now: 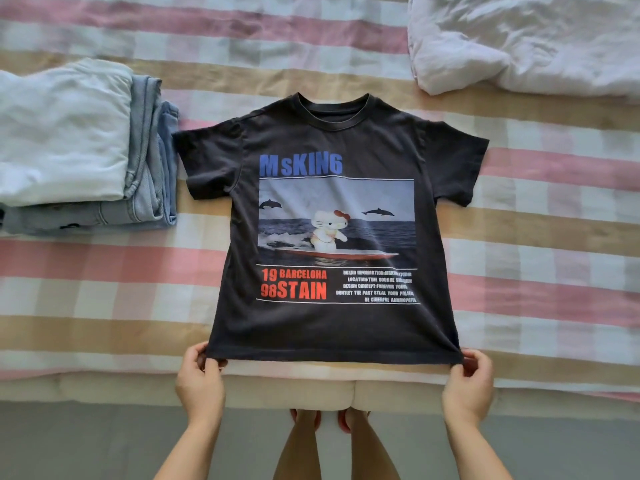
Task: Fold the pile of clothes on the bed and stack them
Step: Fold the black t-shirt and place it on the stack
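Now my left hand (200,375) and right hand (468,381) each pinch a hem corner of the dark T-shirt (329,216), lying flat on the bed (519,271), collar pointing straight away from me.

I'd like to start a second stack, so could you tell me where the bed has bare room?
Bare sheet lies right of the dark T-shirt, below the white duvet, and beyond its collar. The left is crowded: the folded stack nearly touches the sleeve. Only a narrow strip lies below that stack.
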Motion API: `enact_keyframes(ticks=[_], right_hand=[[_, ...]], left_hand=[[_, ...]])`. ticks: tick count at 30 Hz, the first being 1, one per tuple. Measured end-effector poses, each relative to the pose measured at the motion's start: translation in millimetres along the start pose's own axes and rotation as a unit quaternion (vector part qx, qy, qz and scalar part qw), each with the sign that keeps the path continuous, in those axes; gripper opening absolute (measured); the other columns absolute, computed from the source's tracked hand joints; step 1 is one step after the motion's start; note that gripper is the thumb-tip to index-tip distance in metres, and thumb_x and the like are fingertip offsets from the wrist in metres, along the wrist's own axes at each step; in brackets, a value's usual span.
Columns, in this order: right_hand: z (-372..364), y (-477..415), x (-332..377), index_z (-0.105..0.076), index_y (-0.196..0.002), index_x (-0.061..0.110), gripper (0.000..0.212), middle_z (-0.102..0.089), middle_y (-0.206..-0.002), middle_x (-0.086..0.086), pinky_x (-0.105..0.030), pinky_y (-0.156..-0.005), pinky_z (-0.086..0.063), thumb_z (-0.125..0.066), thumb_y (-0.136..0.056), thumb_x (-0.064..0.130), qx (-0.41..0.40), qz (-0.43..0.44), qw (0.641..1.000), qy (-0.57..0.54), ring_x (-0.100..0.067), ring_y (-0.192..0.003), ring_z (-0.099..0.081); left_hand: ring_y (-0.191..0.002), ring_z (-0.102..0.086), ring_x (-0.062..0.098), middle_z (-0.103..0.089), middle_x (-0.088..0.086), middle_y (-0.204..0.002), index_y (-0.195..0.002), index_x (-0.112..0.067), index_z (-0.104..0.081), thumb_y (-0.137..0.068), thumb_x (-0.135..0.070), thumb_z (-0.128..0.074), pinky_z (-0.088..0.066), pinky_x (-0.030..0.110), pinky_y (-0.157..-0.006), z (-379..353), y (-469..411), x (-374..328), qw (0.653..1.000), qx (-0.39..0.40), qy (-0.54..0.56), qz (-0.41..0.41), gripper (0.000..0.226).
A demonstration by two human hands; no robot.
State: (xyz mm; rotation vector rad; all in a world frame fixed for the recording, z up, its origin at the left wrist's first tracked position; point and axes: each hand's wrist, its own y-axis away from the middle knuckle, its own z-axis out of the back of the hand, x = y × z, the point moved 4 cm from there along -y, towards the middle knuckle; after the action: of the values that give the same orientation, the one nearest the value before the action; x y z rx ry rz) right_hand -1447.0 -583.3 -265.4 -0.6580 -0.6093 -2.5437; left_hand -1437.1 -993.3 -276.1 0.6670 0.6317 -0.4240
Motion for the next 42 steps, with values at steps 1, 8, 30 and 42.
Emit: enact_keyframes(ticks=[1,8,30,42], right_hand=[[2.3,-0.3,3.5,-0.057,-0.099,0.008,0.03,-0.061,-0.094,-0.017,-0.031,-0.073,-0.037,-0.051,-0.077,-0.012,0.014,0.022,1.0,-0.006,-0.038,-0.089,-0.057],[-17.3,-34.6,92.9,-0.062,-0.108,0.003,0.022,-0.062,-0.106,-0.016,-0.045,-0.089,-0.044,-0.051,-0.09,0.004,0.07,0.173,0.982,0.006,-0.034,-0.101,-0.052],[-52.4,-86.0,157.2,-0.061,-0.09,0.018,0.01,-0.063,-0.09,-0.001,-0.028,-0.073,-0.041,-0.059,-0.089,0.028,0.057,0.057,0.994,-0.07,-0.018,-0.084,-0.057],[-54.2,-177.6,220.7,-0.067,-0.103,0.006,0.028,-0.068,-0.099,-0.008,-0.027,-0.075,-0.043,-0.063,-0.087,0.028,0.121,0.028,0.989,-0.075,-0.019,-0.086,-0.06]], left_hand=[[-0.086,-0.062,0.031,-0.064,0.011,-0.091,-0.095,-0.014,-0.056,-0.084,0.011,-0.045,-0.046,0.011,-0.068,2.3,-0.7,-1.0,1.0,0.008,-0.005,-0.01,0.03],[-0.091,-0.056,0.02,-0.063,0.005,-0.098,-0.103,-0.006,-0.063,-0.092,-0.008,-0.048,-0.04,0.03,-0.082,-12.7,-45.5,-82.3,0.991,0.024,-0.055,-0.122,0.018],[-0.095,-0.051,0.021,-0.055,0.009,-0.104,-0.105,-0.005,-0.059,-0.088,-0.006,-0.054,-0.039,0.02,-0.083,-87.0,-66.6,-189.2,0.972,-0.031,-0.049,-0.226,0.017],[-0.088,-0.061,0.013,-0.065,0.007,-0.101,-0.104,-0.012,-0.061,-0.093,-0.006,-0.046,-0.05,0.028,-0.085,-272.2,11.6,-330.5,0.929,0.287,0.024,-0.233,0.019]])
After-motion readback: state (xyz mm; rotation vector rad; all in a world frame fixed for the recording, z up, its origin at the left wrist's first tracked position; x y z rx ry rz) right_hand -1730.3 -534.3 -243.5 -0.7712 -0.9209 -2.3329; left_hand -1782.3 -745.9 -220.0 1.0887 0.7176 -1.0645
